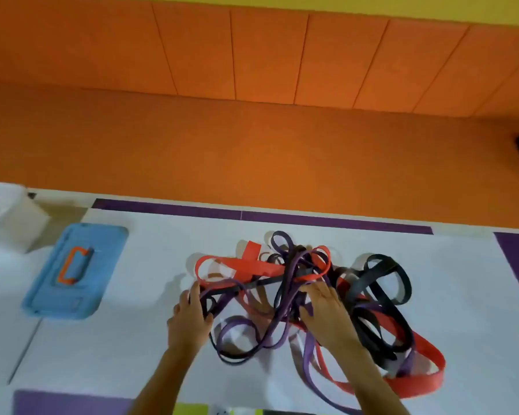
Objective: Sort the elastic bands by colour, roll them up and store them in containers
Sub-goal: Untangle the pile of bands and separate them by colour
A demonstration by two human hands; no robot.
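Note:
A tangled heap of elastic bands lies on the white floor mat (132,354): red bands (252,266), purple bands (282,319) and black bands (381,271) looped through one another. My left hand (189,319) is at the heap's left edge, fingers curled around a black and purple loop. My right hand (327,310) lies on the middle of the heap, fingers reaching into the purple and black strands; whether it grips one is not visible.
A blue container lid with an orange handle (72,271) lies flat at the left. A white box (9,223) stands at the far left. An orange padded wall (252,115) runs behind the mat. Purple mat tiles (516,259) border the white area.

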